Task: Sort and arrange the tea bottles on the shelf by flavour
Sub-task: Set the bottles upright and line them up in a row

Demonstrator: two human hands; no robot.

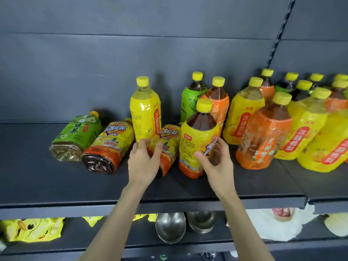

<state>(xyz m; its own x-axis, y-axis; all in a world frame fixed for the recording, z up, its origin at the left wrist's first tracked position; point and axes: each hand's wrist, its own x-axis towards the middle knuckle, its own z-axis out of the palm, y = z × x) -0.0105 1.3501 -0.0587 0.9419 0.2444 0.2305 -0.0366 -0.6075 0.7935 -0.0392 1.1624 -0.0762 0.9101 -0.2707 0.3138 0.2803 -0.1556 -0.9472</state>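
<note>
Tea bottles with yellow caps crowd a dark shelf point(188, 191). My left hand point(144, 161) grips a lying iced black tea bottle point(169, 142). My right hand point(216, 161) curls around an upright iced black tea bottle point(197, 140) with a yellow and orange label. To the left lie a green tea bottle point(77, 136) and another iced black tea bottle point(111, 146). Behind my hands stand a yellow pear drink bottle point(145, 110), a green-labelled bottle point(190, 98) and an orange-labelled bottle point(220, 102).
On the right stand an orange jasmine tea bottle point(263, 138), several yellow pear bottles point(301, 132) and more behind them. The lower shelf holds yellow packets point(32, 229), metal bowls point(170, 227) and white wrapped goods point(273, 225). Bare shelf spreads at the far left.
</note>
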